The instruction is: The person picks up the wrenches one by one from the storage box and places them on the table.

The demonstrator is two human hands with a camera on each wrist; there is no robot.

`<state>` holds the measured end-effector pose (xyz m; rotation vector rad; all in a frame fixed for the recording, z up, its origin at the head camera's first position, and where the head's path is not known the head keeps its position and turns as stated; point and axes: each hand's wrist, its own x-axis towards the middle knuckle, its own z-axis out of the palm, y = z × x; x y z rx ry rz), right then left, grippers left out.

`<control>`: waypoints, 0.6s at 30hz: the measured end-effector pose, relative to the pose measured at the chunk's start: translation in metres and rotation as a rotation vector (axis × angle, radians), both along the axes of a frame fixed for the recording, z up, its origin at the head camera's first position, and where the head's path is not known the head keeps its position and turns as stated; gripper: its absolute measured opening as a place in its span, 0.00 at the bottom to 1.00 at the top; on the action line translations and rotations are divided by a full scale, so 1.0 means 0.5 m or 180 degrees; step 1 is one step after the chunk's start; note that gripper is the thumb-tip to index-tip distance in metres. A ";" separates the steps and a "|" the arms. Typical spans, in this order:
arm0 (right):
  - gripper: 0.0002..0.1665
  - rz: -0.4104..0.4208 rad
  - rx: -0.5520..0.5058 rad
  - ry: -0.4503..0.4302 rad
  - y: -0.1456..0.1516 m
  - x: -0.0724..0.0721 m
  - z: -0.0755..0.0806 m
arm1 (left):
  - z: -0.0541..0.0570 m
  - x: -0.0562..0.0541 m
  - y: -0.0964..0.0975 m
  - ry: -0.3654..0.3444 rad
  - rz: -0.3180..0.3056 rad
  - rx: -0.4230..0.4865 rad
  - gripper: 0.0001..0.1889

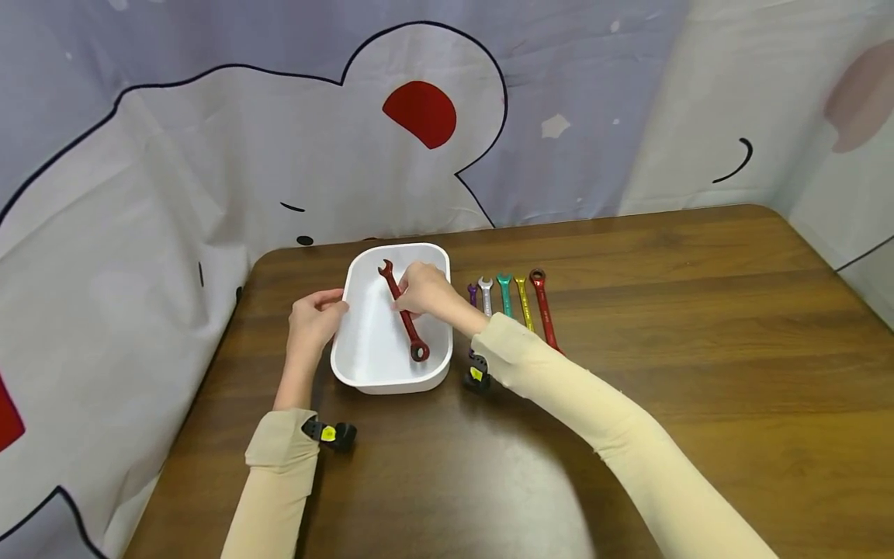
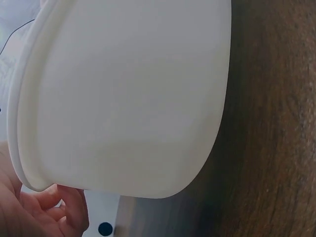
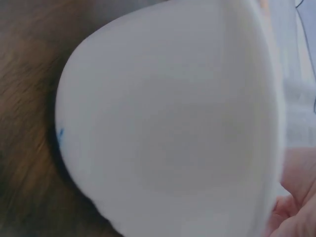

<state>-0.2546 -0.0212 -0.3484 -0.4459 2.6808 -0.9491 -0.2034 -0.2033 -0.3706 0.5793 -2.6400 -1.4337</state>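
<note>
A white rectangular tub (image 1: 363, 341) with rounded corners sits on the table. My left hand (image 1: 314, 320) grips its left rim; in the left wrist view, the fingers (image 2: 74, 210) curl under the tub's lip. Inside the tub's outline, my right hand (image 1: 427, 291) pinches a dark red combination wrench (image 1: 412, 332) around the middle of its shaft. The wrench's open end points away and its ring end lies toward me. Whether it touches the tub's floor I cannot tell. In the right wrist view, the tub's outer wall (image 3: 163, 118) hides the wrench and most of the hand.
Right of the tub, several wrenches lie in a row: purple (image 1: 472, 293), silver (image 1: 486, 295), teal (image 1: 505, 295), yellow (image 1: 525, 303) and a longer red wrench (image 1: 545, 310). My right forearm covers their near ends. A patterned cloth (image 1: 580, 93) hangs behind the wooden table (image 1: 698, 310).
</note>
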 end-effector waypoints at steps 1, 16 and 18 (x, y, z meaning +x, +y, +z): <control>0.09 -0.0005 -0.0071 -0.0006 0.001 0.001 0.003 | -0.001 -0.001 0.000 0.0011 0.0005 0.0007 0.19; 0.12 0.0119 -0.0324 0.0001 0.033 0.018 0.046 | -0.005 -0.001 -0.017 -0.0089 0.0044 0.0296 0.20; 0.11 0.0136 -0.0352 0.0019 0.037 0.019 0.046 | -0.007 0.000 -0.020 -0.0093 0.0018 0.0377 0.20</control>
